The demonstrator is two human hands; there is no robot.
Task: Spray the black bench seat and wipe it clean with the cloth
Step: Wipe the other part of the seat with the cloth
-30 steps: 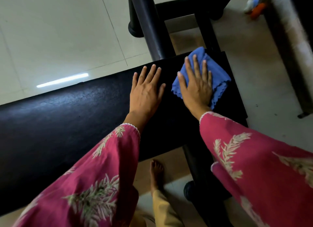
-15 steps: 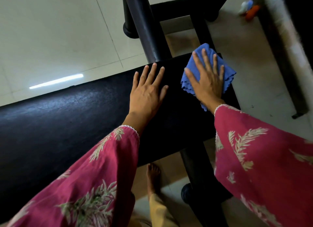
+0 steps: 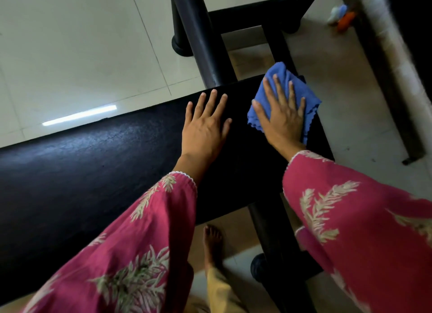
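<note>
The black bench seat runs from the lower left to the right of centre. A blue cloth lies folded on the seat's right end, at its far corner. My right hand lies flat on the cloth with fingers spread, pressing it onto the seat. My left hand rests palm down on the bare seat just left of the cloth, fingers apart, holding nothing. No spray bottle is in view.
Black frame tubes rise beyond the seat and a black leg drops below its right end. My bare foot stands on the tiled floor under the bench. A dark bar runs along the right. Small blue and orange objects lie on the floor at the top right.
My right hand has slid the cloth away from me and to the right, toward the seat's far right corner. My left hand has stayed flat on the seat.
</note>
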